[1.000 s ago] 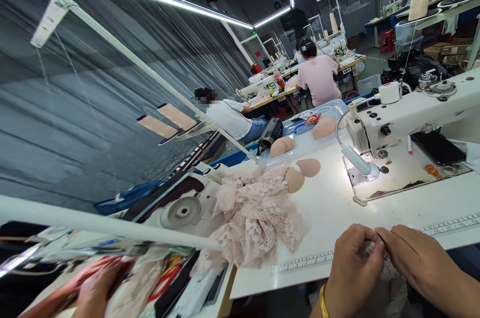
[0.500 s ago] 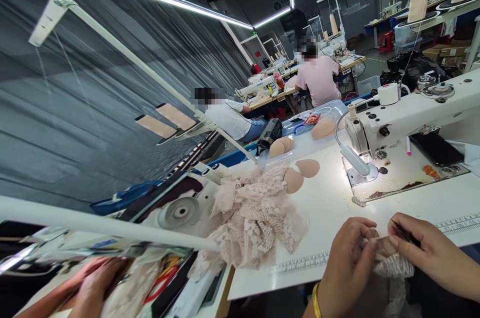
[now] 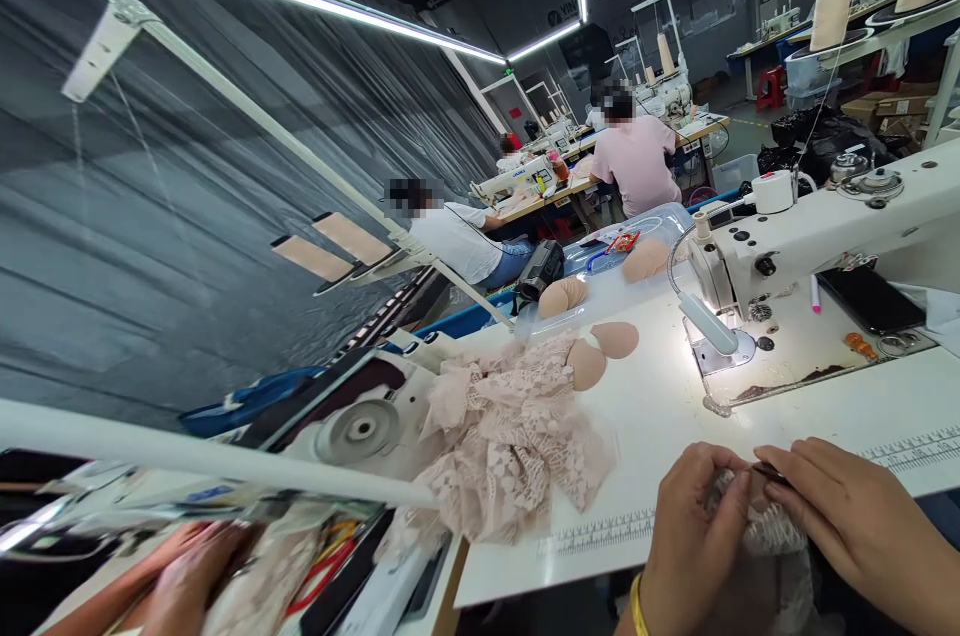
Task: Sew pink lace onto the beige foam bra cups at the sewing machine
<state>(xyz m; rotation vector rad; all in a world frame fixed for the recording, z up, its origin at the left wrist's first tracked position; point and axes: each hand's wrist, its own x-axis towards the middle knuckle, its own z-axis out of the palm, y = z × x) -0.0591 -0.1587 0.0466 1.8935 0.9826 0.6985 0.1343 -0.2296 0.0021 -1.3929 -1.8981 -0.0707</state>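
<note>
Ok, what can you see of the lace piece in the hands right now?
The lace piece is pale cream-pink openwork fabric, soft-looking and bunched into a crumpled wad. It is held at the near edge of the white table, and more of it hangs below that edge. The left hand curls round its left side. The right hand presses on its top right, with something small and dark at the fingertips. Most of it is hidden.

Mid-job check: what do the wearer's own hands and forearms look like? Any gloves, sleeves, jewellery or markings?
Both hands are bare, with no gloves and no rings that I can see. The left hand has a thin yellow band around its wrist. The right hand and its wrist show nothing worn. No sleeve reaches into view on either arm.
</note>
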